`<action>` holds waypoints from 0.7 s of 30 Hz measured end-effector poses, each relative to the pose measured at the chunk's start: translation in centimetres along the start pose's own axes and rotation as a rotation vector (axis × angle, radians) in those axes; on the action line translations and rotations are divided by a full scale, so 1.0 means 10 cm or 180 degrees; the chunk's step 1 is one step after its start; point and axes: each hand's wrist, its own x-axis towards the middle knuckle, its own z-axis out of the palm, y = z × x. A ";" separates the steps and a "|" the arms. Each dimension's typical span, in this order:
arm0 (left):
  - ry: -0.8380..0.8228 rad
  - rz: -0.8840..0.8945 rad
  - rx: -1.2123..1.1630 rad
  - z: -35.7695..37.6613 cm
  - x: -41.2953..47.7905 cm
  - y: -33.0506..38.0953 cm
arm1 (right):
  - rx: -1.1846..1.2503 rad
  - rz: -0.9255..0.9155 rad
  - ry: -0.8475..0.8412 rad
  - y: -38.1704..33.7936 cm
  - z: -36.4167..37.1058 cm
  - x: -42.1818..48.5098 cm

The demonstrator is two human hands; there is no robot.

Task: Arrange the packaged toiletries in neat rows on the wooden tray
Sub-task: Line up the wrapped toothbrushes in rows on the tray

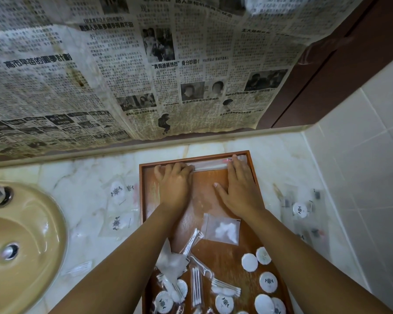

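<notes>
The left hand (174, 182) curled onto, and the right hand (238, 189) pressed flat, a long clear packet (210, 165) against the wooden tray's (141, 196) top-centre rim. This looked like the first row being started. Next, the cotton packet (222, 230) below would need aligning beside it.

The newspaper (123, 75) carries Chinese headlines, "高市早苗的圓夢計劃" and "真假迪丽热巴" (body print too small to read).

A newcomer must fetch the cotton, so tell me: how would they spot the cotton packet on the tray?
Find the wooden tray on the marble counter, right of the beige sink. Near its middle lies the cotton packet. It alone is a flat square clear bag of white fluff; its neighbours are round white discs and packs of thin sticks.
</notes>
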 end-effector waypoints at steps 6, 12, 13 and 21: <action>-0.0239 0.0084 0.0141 -0.14 -0.01 0.07 | 0.0173 -0.0038 -0.0271 0.00 -0.06 -0.06; -0.0475 0.0351 -0.0344 -0.47 -0.24 0.31 | 0.0633 -0.0187 0.0414 0.04 -0.38 -0.50; -0.0556 0.0434 -0.0452 -0.51 -0.30 0.38 | 0.0720 -0.0114 0.0490 0.07 -0.42 -0.63; -0.1585 0.1664 -0.0530 -0.34 -0.76 1.30 | 0.1120 0.1035 0.1256 0.73 -0.32 -1.76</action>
